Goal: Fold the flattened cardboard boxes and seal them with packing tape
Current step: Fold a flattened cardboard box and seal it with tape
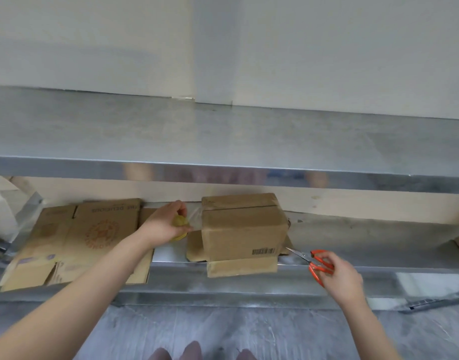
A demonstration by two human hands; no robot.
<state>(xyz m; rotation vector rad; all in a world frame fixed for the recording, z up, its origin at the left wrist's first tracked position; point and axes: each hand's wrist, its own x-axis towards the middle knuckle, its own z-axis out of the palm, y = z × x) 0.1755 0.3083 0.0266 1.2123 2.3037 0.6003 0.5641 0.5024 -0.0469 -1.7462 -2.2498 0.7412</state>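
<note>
"Orange scissors sat in the right hand, fingers curled through the handles, tips aimed up and left at the folded box."

"And the tape?"

"The left hand pinched the yellowish tape roll just beside the box's left face. A clear strip ran from the roll onto that face."

"So the cut lay across the box from the blades?"

"Yes. The box stood on the lower metal shelf between the hands, long axis left to right. I judged the right hand had to reach over it. Flattened cardboard lay further left."
</note>
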